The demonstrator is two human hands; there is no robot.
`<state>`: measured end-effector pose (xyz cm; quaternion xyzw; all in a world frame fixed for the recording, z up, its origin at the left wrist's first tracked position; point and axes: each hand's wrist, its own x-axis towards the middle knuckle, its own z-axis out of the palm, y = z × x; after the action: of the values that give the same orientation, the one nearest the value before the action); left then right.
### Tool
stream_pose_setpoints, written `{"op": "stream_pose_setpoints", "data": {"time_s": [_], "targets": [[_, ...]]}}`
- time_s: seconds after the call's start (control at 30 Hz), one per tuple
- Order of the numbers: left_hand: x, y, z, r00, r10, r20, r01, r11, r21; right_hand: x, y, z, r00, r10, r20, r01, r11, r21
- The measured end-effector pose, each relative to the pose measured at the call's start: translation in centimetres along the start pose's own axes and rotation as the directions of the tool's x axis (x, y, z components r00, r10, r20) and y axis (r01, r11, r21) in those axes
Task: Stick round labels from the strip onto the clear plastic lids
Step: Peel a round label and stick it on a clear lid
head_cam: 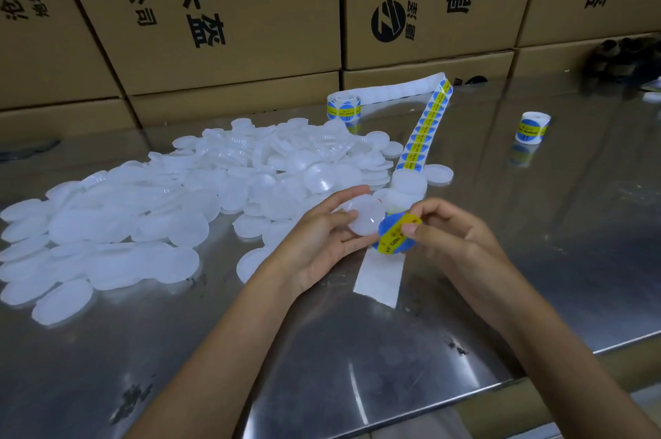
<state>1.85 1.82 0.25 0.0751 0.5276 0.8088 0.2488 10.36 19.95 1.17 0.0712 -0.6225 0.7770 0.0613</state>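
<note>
Your round label (395,235) is blue with a yellow band; the strip (425,127) repeats that pattern on white backing. Lids (143,224) are milky-clear, table (536,224) grey steel, boxes (232,9) brown with black print.

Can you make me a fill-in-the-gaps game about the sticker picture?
1. The left hand holds one clear ____.
2. The right hand pinches a round label coloured blue and ____.
3. The pile of lids lies on a shiny ____ table.
4. Behind the table stand brown cardboard ____.

Missing words: lid, yellow, metal, boxes.
</note>
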Motion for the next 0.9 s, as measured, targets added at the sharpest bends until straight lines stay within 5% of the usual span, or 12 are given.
{"op": "stream_pose_setpoints", "data": {"time_s": [0.4, 0.9], "targets": [[-2.0, 3.5, -5.3, 0.994, 0.107, -0.031, -0.111, 0.979, -0.172, 8.8, -0.3, 7.1, 0.980, 0.176, 0.093, -0.158, 0.972, -0.176], [-1.0, 2.9, -5.3, 0.984, 0.173, -0.047, -0.179, 0.960, -0.215, 9.8, 2.7, 8.8, 0.998, -0.037, -0.049, 0.030, 0.991, -0.130]]}}
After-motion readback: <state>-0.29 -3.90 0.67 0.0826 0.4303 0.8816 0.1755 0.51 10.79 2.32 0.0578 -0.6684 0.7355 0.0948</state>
